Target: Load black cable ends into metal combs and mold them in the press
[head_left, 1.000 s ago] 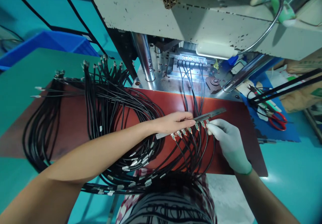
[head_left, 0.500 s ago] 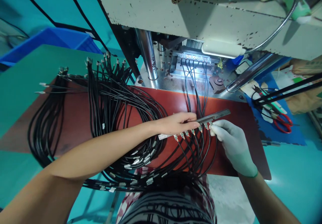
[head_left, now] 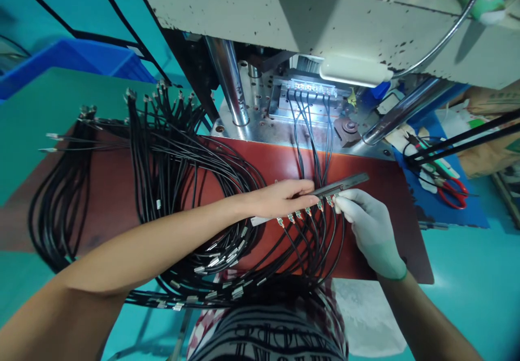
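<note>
Bare, my left hand [head_left: 284,197] is closed around a flat metal bar [head_left: 349,183] that slants over the red board. Several small metal cable connectors [head_left: 299,215] sit in a row along the bar's near edge, with black cables trailing from them toward my lap. My right hand [head_left: 368,225], in a white glove, pinches a connector at the right end of that row. Its fingertips cover most of this connector. Beyond the bar, several black cables [head_left: 312,128] run to a lit metal fixture [head_left: 303,104] on the press bed.
Coiled black cables [head_left: 162,177] with metal ends lie on the red board [head_left: 276,161] at left. A press with steel posts [head_left: 229,79] and a white lamp [head_left: 353,71] stands ahead. Red-handled scissors [head_left: 453,192] lie on a blue mat at right. A blue bin [head_left: 81,60] stands far left.
The whole view has shifted slightly, so things appear a little further left and higher. Both hands keep the same hold on the bar and the connector.
</note>
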Available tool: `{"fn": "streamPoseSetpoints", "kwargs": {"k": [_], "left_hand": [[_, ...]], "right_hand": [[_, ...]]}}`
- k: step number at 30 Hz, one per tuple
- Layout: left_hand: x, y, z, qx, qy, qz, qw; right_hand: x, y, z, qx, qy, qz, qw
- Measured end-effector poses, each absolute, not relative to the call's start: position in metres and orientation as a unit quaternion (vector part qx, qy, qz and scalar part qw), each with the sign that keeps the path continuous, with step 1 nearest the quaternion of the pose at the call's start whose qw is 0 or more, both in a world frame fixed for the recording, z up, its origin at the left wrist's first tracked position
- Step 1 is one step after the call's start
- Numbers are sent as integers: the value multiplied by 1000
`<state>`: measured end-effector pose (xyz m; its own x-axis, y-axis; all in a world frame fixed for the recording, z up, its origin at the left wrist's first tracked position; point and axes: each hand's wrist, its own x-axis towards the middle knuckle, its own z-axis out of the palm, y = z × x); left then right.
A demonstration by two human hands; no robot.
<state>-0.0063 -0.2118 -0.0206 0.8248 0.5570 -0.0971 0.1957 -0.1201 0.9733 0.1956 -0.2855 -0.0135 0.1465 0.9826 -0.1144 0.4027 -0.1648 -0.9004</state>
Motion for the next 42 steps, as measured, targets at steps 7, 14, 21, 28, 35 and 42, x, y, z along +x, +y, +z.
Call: {"fn": "streamPoseSetpoints", "kwargs": {"k": [7,14,21,28,35,42], "left_hand": [[-6,-216,-19,744,291,149,582],[-6,-215,-22,742,300,154,580],[-6,-215,-26,742,288,165,583],[-6,-215,-23,745,294,161,577],[-3,-216,-20,726,300,145,602],[-1,-218,-21,729,330,139,583]], "right_hand": [[193,-302,-9,-691,-640,147,301],[165,-315,0,-643,-747,-87,142],[162,-307,-3,-641,-747,-105,142],[162,-305,-8,-639,-746,-112,148],[174,-314,17,-608,-771,-5,189],[125,-324,8,-537,-829,-61,142]]}}
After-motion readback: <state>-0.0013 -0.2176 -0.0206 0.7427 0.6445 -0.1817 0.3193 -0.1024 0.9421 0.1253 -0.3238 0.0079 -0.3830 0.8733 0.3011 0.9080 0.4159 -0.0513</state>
